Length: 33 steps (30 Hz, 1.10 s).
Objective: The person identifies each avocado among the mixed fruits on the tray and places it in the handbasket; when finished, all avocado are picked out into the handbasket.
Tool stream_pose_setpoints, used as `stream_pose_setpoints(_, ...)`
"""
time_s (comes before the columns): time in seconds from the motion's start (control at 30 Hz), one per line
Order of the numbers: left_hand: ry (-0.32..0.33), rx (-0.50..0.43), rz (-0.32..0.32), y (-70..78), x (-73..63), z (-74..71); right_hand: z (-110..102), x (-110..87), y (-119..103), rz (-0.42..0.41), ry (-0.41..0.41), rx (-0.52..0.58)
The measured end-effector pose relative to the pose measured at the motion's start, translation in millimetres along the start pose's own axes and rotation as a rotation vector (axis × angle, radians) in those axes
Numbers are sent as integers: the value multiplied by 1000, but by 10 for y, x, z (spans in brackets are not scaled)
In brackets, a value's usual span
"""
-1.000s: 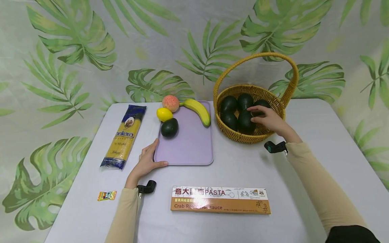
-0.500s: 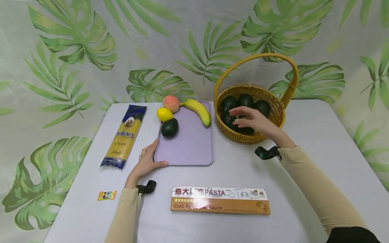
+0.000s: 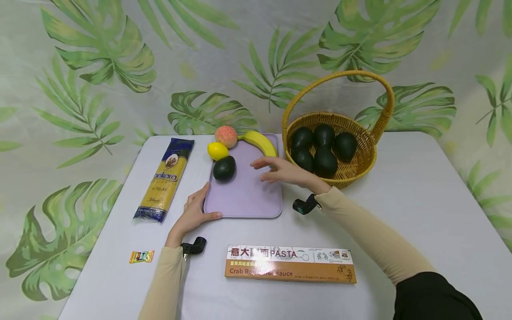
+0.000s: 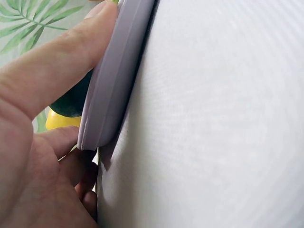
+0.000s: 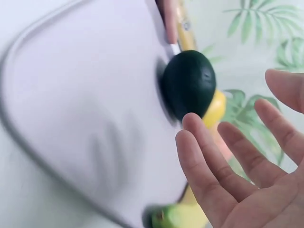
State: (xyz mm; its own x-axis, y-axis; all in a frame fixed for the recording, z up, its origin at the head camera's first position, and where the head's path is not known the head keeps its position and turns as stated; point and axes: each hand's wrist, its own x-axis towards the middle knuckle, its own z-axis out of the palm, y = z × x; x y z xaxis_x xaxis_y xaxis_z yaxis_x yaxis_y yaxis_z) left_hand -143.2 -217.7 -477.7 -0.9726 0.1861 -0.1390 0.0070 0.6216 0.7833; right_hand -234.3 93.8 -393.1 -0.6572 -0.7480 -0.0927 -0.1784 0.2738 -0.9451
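Note:
A lilac tray (image 3: pixel 244 200) lies on the table, its near-left corner between the thumb and fingers of my left hand (image 3: pixel 192 218). In the left wrist view the thumb (image 4: pixel 71 61) lies along the tray's rim. My right hand (image 3: pixel 286 172) is over the tray's right side, fingers (image 5: pixel 192 156) spread and holding nothing. It covers the near end of a banana (image 3: pixel 259 141) in the head view. A dark green avocado (image 3: pixel 224 168) sits at the tray's left side, with a lemon (image 3: pixel 218 151) and a peach (image 3: pixel 226 136) behind it.
A wicker basket (image 3: pixel 362 169) with a tall handle stands right of the tray, holding several avocados (image 3: pixel 325 162). A pasta packet (image 3: pixel 164 180) lies to the left. Nearer are a small wrapped sweet (image 3: pixel 142 257) and a long pasta box (image 3: pixel 290 263).
My right hand has left the avocados in the basket and moved left over the tray, without anything in it. My left hand stays at the tray's corner.

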Motion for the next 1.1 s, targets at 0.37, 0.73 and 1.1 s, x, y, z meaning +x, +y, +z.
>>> stream_pose_setpoints(0.37,-1,11,-10,-2,6,3,225,468,-3,70,-7,-41)
stream_pose_setpoints(0.73,-3,29,-1,2,-7,-5,386,825,6,101,55,-160)
stream_pose_setpoints(1.1,-1,22,-8,16,-4,-2,578,1060,-55,218,160,-219)
